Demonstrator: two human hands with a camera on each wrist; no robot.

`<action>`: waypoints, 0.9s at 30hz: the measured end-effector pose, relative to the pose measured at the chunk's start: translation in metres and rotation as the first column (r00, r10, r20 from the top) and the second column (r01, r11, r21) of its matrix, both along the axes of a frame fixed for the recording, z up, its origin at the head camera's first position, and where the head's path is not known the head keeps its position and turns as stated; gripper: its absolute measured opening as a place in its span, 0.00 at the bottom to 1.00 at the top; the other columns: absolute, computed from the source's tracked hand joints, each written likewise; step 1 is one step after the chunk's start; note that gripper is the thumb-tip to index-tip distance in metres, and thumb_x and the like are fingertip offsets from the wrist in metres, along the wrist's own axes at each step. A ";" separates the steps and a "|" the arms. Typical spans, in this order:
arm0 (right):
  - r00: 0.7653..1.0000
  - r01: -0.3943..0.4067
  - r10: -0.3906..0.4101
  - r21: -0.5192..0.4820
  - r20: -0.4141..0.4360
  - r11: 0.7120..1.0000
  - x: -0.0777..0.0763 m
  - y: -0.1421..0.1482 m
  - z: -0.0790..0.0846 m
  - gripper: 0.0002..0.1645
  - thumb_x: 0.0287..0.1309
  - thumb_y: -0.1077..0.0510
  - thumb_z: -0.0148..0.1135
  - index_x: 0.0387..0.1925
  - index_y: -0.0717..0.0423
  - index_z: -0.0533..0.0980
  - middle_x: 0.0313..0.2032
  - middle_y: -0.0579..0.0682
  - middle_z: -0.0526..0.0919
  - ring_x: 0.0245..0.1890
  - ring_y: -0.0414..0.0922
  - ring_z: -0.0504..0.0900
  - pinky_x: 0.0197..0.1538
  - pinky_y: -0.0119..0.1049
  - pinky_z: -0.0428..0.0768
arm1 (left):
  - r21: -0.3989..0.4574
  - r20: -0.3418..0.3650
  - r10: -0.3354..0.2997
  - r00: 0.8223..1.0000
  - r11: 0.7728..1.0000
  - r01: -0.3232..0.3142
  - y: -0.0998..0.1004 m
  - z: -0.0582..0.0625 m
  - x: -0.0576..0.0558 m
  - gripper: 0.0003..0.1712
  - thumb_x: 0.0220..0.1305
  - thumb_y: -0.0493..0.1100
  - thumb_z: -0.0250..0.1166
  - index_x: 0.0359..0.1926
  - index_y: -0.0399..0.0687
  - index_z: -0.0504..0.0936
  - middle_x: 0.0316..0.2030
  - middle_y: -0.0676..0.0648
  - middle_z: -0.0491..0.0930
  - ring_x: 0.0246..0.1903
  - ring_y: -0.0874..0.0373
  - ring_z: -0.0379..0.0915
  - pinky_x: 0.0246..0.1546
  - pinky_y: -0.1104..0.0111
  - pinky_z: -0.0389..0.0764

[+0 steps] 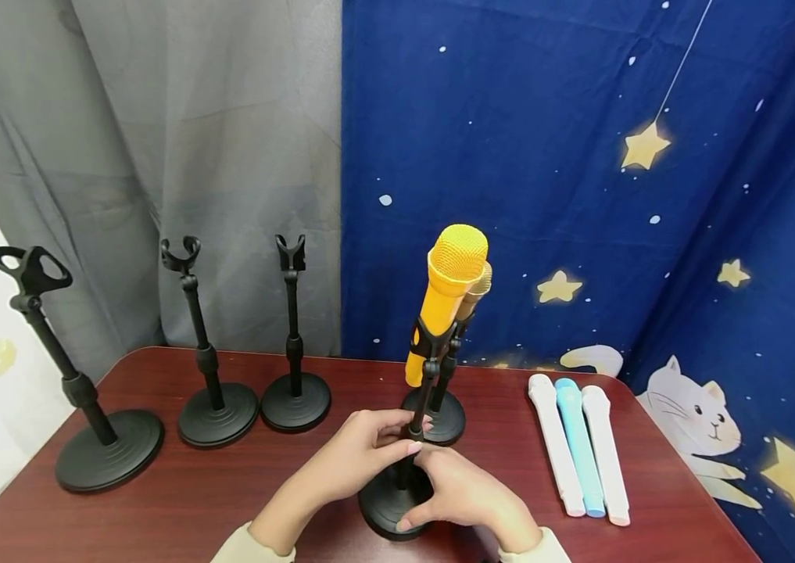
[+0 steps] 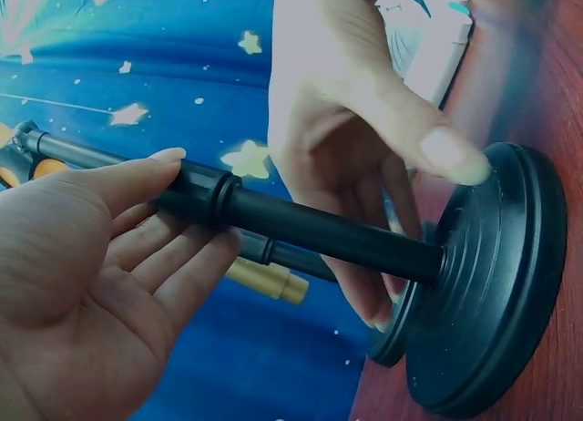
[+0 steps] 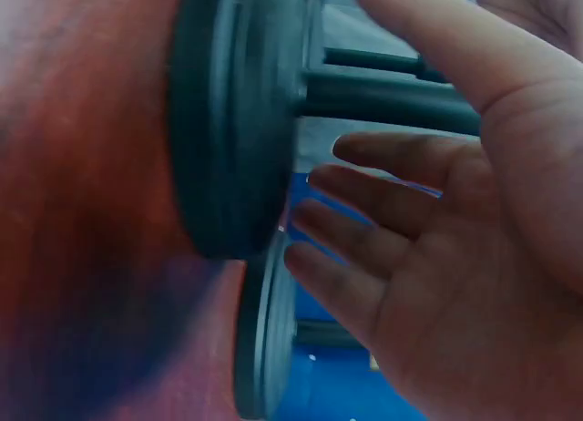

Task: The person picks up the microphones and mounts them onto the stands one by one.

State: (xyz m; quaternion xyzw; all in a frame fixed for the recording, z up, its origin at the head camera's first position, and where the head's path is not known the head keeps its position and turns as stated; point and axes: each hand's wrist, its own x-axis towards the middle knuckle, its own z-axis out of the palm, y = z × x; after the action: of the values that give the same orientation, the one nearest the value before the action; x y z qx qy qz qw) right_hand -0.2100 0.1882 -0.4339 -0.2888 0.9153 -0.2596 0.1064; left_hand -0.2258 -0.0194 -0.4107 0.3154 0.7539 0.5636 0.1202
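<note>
A black desktop microphone stand [image 1: 384,507] stands at the table's front middle, with a yellow microphone [image 1: 445,293] tilted in its clip. My left hand [image 1: 358,453] pinches the collar of its pole, thumb on one side and fingertips on the other, as the left wrist view shows. Around the lower pole, just over the round base, is my right hand [image 1: 463,491]; its fingers are extended and its thumb is by the base's rim. In the right wrist view those fingers [image 3: 364,193] stand apart from the pole. Close behind, a gold microphone [image 1: 479,288] sits in a second stand [image 1: 448,422], partly hidden.
On the left of the table [image 1: 228,500] stand three microphone stands with bare clips: one tall [image 1: 112,450], one middle [image 1: 217,414], one nearer the centre [image 1: 296,403]. To the right lie a white microphone [image 1: 557,446], a blue one [image 1: 580,446] and another white one [image 1: 606,453].
</note>
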 end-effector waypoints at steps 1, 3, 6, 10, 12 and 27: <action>1.000 -0.003 0.003 0.011 -0.003 1.000 0.000 -0.001 -0.002 0.49 0.44 0.43 0.81 0.67 0.52 0.73 0.61 0.41 0.80 0.58 0.32 0.77 0.61 0.32 0.77 | 0.004 0.004 0.000 1.000 1.000 0.000 0.000 0.000 0.000 0.26 0.71 0.44 0.64 0.66 0.38 0.76 0.60 0.43 0.82 0.59 0.49 0.81 0.54 0.65 0.84; 1.000 0.001 -0.001 0.018 -0.006 1.000 0.000 -0.002 -0.004 0.47 0.44 0.44 0.82 0.65 0.54 0.74 0.58 0.41 0.82 0.56 0.31 0.77 0.59 0.31 0.78 | 0.010 0.017 -0.004 1.000 1.000 0.004 0.000 0.000 0.000 0.27 0.71 0.44 0.64 0.66 0.37 0.75 0.60 0.42 0.81 0.60 0.49 0.80 0.54 0.64 0.84; 1.000 0.018 -0.018 0.009 -0.012 1.000 0.000 -0.004 -0.006 0.42 0.44 0.46 0.82 0.60 0.54 0.78 0.52 0.40 0.85 0.51 0.31 0.78 0.54 0.30 0.78 | 0.016 0.032 -0.013 0.999 1.000 0.013 0.001 -0.001 0.000 0.27 0.72 0.45 0.64 0.66 0.37 0.75 0.61 0.42 0.81 0.61 0.48 0.79 0.55 0.64 0.83; 1.000 0.012 -0.011 0.018 -0.023 1.000 0.000 -0.006 -0.008 0.42 0.39 0.44 0.85 0.57 0.53 0.79 0.49 0.38 0.85 0.49 0.30 0.78 0.53 0.29 0.77 | 0.031 0.038 -0.022 0.999 0.999 0.021 0.000 -0.002 0.000 0.25 0.72 0.46 0.64 0.65 0.40 0.77 0.60 0.44 0.82 0.62 0.49 0.78 0.55 0.65 0.83; 0.999 0.005 -0.003 0.041 -0.040 0.999 0.000 -0.007 -0.009 0.44 0.35 0.43 0.86 0.57 0.52 0.79 0.49 0.36 0.85 0.49 0.29 0.77 0.54 0.28 0.77 | 0.037 0.040 -0.024 0.999 0.999 0.023 0.000 -0.002 0.000 0.24 0.72 0.46 0.64 0.64 0.41 0.78 0.59 0.44 0.83 0.61 0.50 0.79 0.55 0.65 0.83; 0.998 0.048 -0.043 0.100 -0.053 0.994 -0.001 -0.010 -0.009 0.46 0.31 0.40 0.87 0.56 0.49 0.80 0.48 0.35 0.85 0.49 0.30 0.79 0.54 0.30 0.78 | -0.025 -0.030 0.029 0.999 0.999 -0.030 0.000 -0.001 0.000 0.22 0.71 0.47 0.65 0.61 0.43 0.81 0.53 0.44 0.86 0.48 0.60 0.85 0.47 0.67 0.86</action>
State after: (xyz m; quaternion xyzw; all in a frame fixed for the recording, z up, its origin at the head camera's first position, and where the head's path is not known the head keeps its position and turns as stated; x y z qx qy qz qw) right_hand -0.2107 0.1780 -0.4426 -0.2685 0.9361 -0.2080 0.0916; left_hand -0.2260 -0.0189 -0.4118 0.3111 0.7675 0.5507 0.1046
